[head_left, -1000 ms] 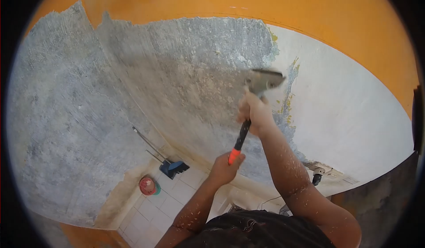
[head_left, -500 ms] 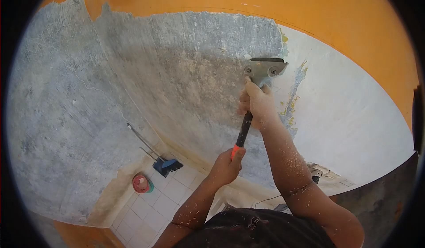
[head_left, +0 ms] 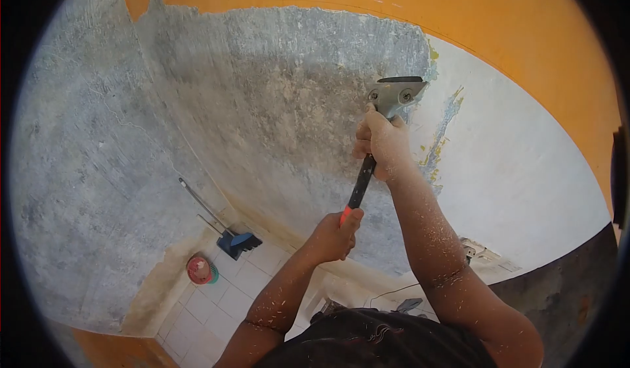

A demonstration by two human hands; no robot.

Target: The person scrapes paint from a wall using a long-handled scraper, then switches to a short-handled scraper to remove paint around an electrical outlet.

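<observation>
Both my hands grip one long-handled scraper (head_left: 396,94), its wide grey head up against the wall. My right hand (head_left: 386,141) is wrapped round the upper handle just below the head and is coated in pale dust. Lower down, my left hand (head_left: 336,238) closes round the orange end of the black handle. Grey, stripped plaster (head_left: 289,105) lies left of the head. To its right the wall still carries white paint (head_left: 512,158), with a ragged grey and yellowish streak near my right wrist. Flakes cling to both forearms.
An orange painted band (head_left: 459,3) runs along the top of the wall. On the tiled floor (head_left: 226,312) by the corner are a blue broom and dustpan (head_left: 237,243) and a red and green basket (head_left: 201,271). A socket (head_left: 474,251) with a cable sits low on the right.
The scraper and both hands stay in nearly the same hold. My view has shifted a little, and the scraper head sits slightly higher in it.
</observation>
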